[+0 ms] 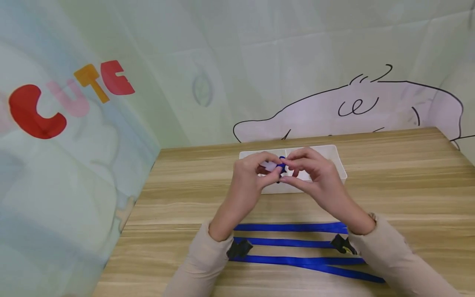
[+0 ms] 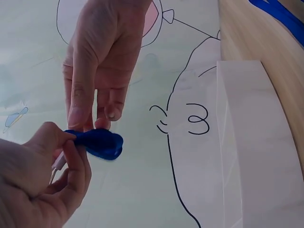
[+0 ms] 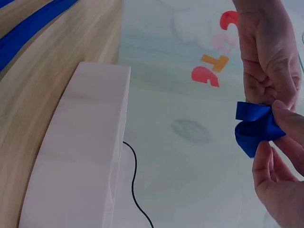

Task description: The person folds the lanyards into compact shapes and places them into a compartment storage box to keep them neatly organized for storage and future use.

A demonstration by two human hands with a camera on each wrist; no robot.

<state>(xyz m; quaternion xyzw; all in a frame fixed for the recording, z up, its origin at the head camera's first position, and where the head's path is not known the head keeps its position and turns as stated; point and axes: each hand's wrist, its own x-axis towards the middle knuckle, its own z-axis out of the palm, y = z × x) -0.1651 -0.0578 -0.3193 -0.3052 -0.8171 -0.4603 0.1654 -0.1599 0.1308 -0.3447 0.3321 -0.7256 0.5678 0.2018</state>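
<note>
Both hands meet over a white tray (image 1: 339, 165), holding a folded piece of blue ribbon (image 1: 282, 167). My left hand (image 1: 250, 171) pinches the ribbon between thumb and finger; a pale, flat piece (image 1: 268, 166) is also in this hand. In the left wrist view, the blue ribbon (image 2: 99, 143) forms a rounded loop beyond the left fingertips, and a thin white strand hangs below. My right hand (image 1: 315, 169) pinches the other side. The right wrist view shows the blue ribbon (image 3: 256, 130) in open folds. Fingers partly hide where the folds meet.
Several long strips of blue ribbon (image 1: 289, 227) lie across the wooden table (image 1: 178, 206) between the forearms. A dark object (image 1: 240, 248) sits by the left sleeve, another dark object (image 1: 342, 243) by the right. Behind the table hangs a printed cloth (image 1: 185, 62).
</note>
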